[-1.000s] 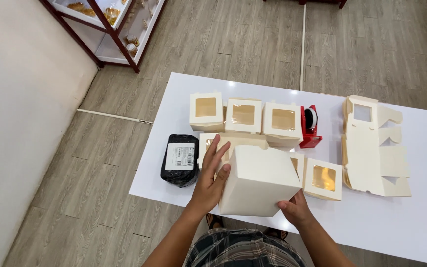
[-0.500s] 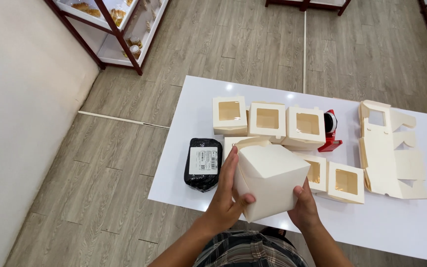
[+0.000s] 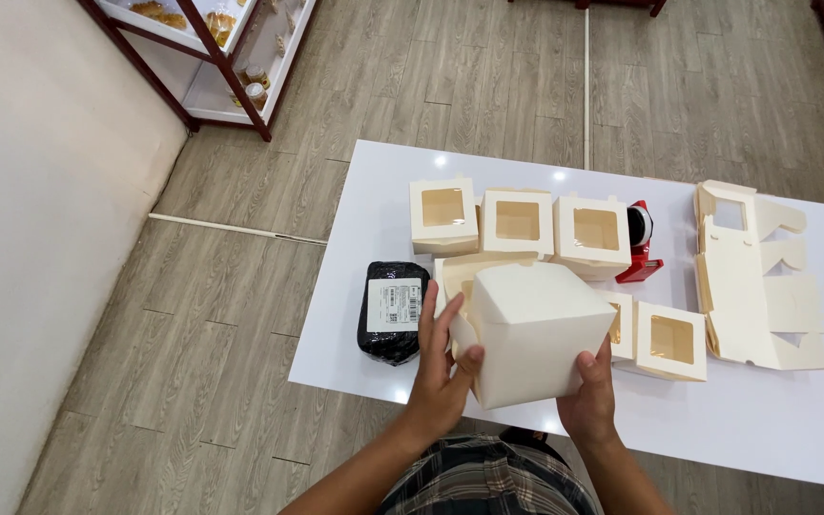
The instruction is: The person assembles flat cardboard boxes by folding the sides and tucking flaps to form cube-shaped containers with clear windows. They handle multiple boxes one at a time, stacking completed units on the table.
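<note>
I see a cream cardboard box [image 3: 531, 329] held up in both hands, just above the near edge of the white table [image 3: 784, 420]. It is tilted, with one corner pointing up at me. Its sides that face me are plain, with no window.

My left hand [image 3: 442, 367] is wrapped on the left side of the box. The fingers are spread and bent around a loose flap, and the thumb presses on the front near the bottom corner. My right hand [image 3: 588, 396] grips the lower right corner, with the thumb on the front and the other fingers hidden behind. Both hands are closed on the box. Both forearms come up from the bottom of the view and lean in toward each other.

Just behind the held box I count three folded window boxes [image 3: 517, 221] in a row. Two more window boxes [image 3: 669, 340] lie on its right, one partly hidden by the box I hold. Another cream piece [image 3: 460, 270] peeks out from behind it, and I cannot tell what it is.

A red tape dispenser [image 3: 639, 245] stands just beside the right end of the row. A stack of flat, unfolded box sheets [image 3: 755, 286] lies further right. One black wrapped packet [image 3: 393, 310] with a white label lies near the left edge of the table, close to my left hand.

On the wooden floor, far off at the top left, stands a shelf [image 3: 212, 57] with a dark red frame.
</note>
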